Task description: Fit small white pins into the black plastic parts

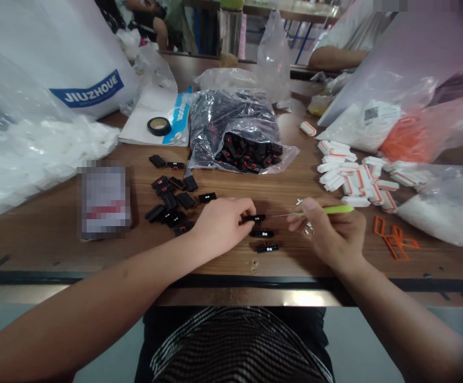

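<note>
My left hand (225,222) pinches a small black plastic connector (258,217) by its left end, just above the tabletop. In my right hand (329,231) is a thin metal pick with a lime-green handle (341,209), its fine tip pointing left at the connector; whether they touch I cannot tell. Below the held piece lie two similar connectors with white dots, an upper one (262,233) and a lower one (268,248). Tiny white pieces (308,230) lie beside my right fingers, partly hidden by them. A further black connector (207,197) rests behind my left hand.
Loose black connectors (170,200) lie at left, near a blurred box (104,202). Behind them are a bag of black connectors (231,117) and black tape (158,126) on a booklet. White-and-orange parts (351,175), orange frames (395,244) and plastic bags (447,207) occupy the right.
</note>
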Tool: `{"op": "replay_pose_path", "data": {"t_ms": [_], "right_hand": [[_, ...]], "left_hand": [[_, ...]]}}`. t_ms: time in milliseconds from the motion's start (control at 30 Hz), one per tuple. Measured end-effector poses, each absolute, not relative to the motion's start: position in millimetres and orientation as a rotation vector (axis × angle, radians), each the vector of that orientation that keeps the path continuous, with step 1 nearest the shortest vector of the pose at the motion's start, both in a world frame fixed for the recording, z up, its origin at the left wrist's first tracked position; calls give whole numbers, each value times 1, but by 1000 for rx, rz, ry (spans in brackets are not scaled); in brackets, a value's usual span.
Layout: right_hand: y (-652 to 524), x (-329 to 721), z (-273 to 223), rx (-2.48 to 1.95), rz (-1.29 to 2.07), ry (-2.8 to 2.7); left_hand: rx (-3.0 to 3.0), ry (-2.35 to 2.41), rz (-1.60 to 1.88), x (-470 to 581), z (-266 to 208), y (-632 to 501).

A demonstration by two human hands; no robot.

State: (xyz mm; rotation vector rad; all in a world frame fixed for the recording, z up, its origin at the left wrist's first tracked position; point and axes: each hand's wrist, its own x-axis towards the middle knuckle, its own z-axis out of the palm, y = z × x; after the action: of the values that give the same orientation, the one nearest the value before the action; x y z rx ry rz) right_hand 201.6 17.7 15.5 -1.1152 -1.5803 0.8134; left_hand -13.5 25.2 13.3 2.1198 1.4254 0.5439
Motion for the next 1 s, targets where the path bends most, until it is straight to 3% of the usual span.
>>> {"op": "replay_pose_path", "data": {"t_ms": [233,333,500,1000], "right_hand": [[18,212,27,-1147,831,-1513],[15,213,30,-1150,867,-1540],[8,209,27,-1157,950,-1562],[6,205,15,-1153,924,-1516]], "left_hand": [[2467,1808,28,-42,46,25],[2496,1729,158,-40,53,20],[2334,1177,411,-21,39,13],[2203,1182,544,-4,9,16]]}}
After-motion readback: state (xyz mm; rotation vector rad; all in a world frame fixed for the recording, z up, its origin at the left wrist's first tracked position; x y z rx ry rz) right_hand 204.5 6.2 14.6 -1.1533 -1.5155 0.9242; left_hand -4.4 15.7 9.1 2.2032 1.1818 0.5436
